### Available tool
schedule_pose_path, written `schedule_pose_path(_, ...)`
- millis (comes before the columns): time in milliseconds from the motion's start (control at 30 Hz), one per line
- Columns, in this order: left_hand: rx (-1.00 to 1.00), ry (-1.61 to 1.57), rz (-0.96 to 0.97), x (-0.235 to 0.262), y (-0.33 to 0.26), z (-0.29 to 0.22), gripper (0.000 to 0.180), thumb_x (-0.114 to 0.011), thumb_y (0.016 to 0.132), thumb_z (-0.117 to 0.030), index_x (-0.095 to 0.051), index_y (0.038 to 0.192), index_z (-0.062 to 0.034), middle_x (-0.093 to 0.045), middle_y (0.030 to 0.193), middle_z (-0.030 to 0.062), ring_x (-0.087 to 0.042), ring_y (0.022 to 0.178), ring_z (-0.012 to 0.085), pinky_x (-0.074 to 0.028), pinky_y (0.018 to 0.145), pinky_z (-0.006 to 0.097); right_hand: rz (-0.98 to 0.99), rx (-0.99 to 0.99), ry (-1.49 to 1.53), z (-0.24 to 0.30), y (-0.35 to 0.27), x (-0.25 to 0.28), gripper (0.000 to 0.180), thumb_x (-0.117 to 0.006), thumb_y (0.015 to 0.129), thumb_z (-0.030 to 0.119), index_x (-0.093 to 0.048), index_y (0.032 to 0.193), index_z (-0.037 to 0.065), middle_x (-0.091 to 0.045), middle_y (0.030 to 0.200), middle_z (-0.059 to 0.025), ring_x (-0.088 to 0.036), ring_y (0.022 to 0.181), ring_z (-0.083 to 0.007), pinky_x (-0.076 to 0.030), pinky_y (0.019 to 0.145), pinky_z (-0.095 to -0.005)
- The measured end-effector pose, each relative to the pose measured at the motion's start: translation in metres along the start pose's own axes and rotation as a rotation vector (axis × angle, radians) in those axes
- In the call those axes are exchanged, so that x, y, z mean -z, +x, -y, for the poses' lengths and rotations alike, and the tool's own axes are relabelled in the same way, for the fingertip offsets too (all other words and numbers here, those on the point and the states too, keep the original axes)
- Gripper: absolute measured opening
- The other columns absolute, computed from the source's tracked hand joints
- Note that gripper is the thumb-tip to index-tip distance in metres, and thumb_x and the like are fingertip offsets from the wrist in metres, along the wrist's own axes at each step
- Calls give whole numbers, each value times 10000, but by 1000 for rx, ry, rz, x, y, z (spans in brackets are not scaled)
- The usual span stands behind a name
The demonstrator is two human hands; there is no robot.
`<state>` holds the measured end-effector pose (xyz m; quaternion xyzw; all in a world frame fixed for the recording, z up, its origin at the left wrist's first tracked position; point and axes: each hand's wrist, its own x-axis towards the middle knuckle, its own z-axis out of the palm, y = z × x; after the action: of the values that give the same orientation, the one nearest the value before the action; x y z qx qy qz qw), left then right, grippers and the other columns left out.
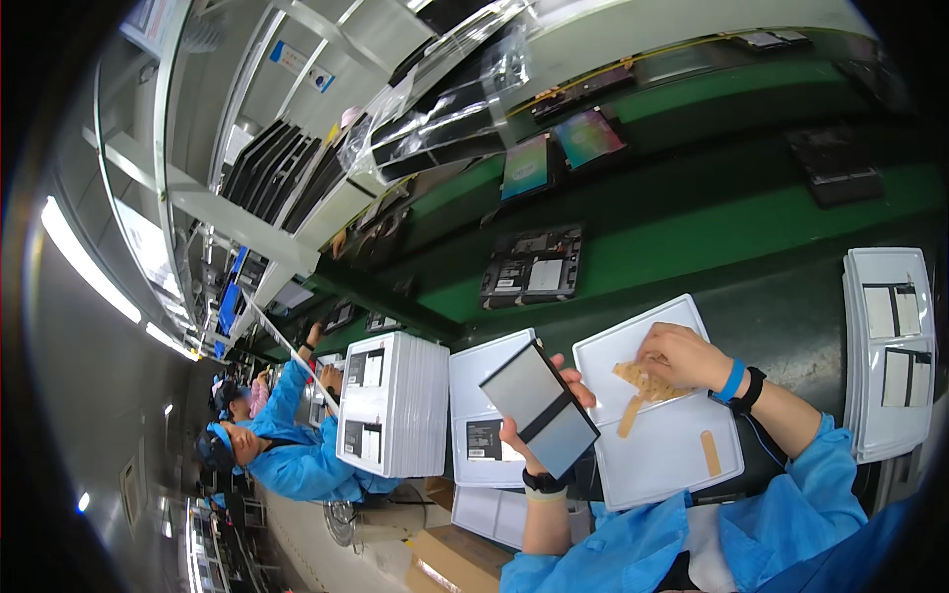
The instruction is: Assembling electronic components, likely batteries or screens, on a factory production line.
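My left hand (573,383) grips a flat rectangular battery pack (531,391), silver-grey with a black band across it and tilted; most of the palm is hidden behind it. My right hand (684,358) has its fingers closed on a bunch of tan adhesive strips (645,380) above a white two-part tray (618,474). One strip hangs below the bunch and a single tan strip (711,453) lies apart in the near part of that tray. Just left of the battery pack, another white tray (484,371) holds a black-and-white labelled battery (486,441).
A tall stack of white trays (415,405) stands at the left, and more trays with batteries (858,356) at the right. Beyond runs a green conveyor (662,232) with an opened device (534,267). A cardboard box (455,558) sits below. A co-worker in blue (297,460) is at the left.
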<state>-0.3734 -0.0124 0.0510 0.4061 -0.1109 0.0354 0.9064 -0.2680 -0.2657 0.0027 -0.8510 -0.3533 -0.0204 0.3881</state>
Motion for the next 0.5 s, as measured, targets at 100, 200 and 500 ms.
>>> schedule_pose_path(100, 91, 218, 45, -14, -9, 4, 1144, -648, 771, -760, -401, 1519, 70, -619, 1248, 268, -685, 931, 331, -538, 768, 387, -5, -108, 317, 59, 17, 38, 176, -814, 885, 93, -739, 1020, 7, -732, 1019, -120, -732, 961, -174, -585, 835, -286)
schedule_pose_path(200, 183, 263, 76, -31, -17, 18, 1168, -682, 740, -753, -392, 1518, 69, -618, 1268, 278, -691, 940, 337, -538, 774, 393, -120, -153, 867, 91, 16, 58, 195, -787, 925, 113, -715, 1057, -12, -739, 1013, -125, -743, 964, -190, -599, 855, -286)
schedule_pose_path(500, 279, 208, 171, -47, -17, 34, 1175, -746, 734, -705, -376, 1549, 57, -594, 1320, 267, -655, 1071, 310, -478, 910, 413, -36, -142, 998, 76, 5, 68, 200, -744, 960, 56, -675, 1124, -35, -730, 1015, -106, -739, 953, -138, -602, 864, -273)
